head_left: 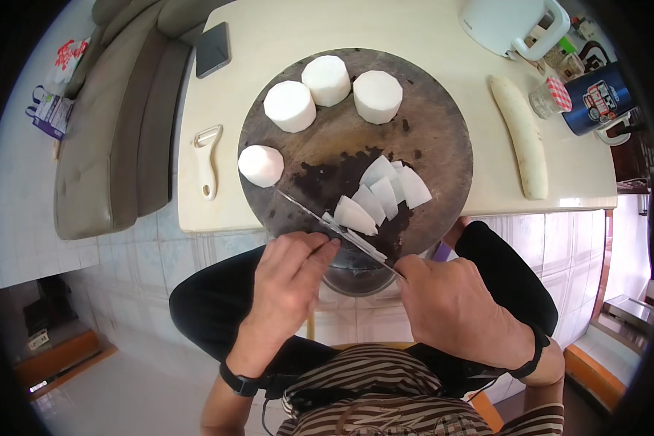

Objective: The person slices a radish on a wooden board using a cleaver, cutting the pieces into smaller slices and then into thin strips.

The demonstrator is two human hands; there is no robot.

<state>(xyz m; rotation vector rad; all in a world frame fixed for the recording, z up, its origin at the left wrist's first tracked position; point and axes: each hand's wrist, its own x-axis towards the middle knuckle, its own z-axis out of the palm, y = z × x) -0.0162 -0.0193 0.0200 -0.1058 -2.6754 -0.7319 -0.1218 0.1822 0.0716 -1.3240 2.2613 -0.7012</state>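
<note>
A round dark cutting board lies on a cream table. Several thick white radish chunks stand on it: three at the back and one at the left. A fan of thin radish slices lies near the board's front edge. My right hand grips the handle of a knife, whose blade runs diagonally across the front of the board. My left hand has its fingers stretched out against the blade and the nearest slices. A metal bowl sits just under the board's front edge, between my knees.
A peeler lies left of the board and a phone at the back left. To the right lie a whole peeled radish, a jar, a blue mug and a white kettle. A grey cushioned seat stands left of the table.
</note>
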